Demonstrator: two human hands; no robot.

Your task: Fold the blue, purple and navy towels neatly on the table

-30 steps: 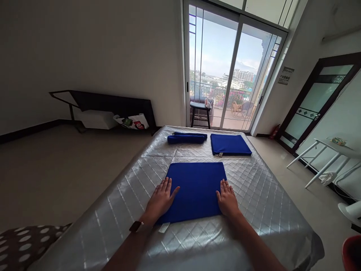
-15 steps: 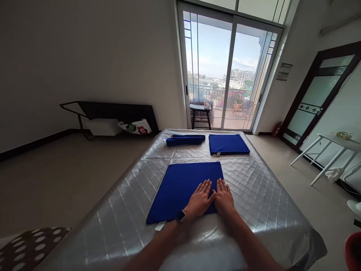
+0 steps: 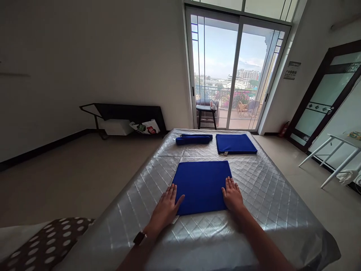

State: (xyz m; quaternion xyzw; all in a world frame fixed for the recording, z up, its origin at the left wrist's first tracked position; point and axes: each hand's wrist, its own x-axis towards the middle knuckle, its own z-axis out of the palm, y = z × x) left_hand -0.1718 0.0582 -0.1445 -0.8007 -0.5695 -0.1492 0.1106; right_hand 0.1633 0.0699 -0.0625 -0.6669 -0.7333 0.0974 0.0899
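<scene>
A folded blue cloth lies flat on the silver quilted cover of the table in front of me. Along its left edge rests my left hand, palm down with fingers stretched and thumb out over the cloth. My right hand lies flat on its right edge, fingers straight. Neither hand grips anything. A dark watch is on my left wrist. A pale tag at the cloth's near left corner is mostly hidden by my left hand.
Farther back lie a neat stack of folded blue cloths and long narrow blue rolls or folds. Behind stand a dark stool and a sliding glass door. A white table is at right, polka-dot fabric at lower left.
My left hand has moved left from beside the right hand to the cloth's left edge. My right hand stays near the right edge. The view has shifted slightly left.
</scene>
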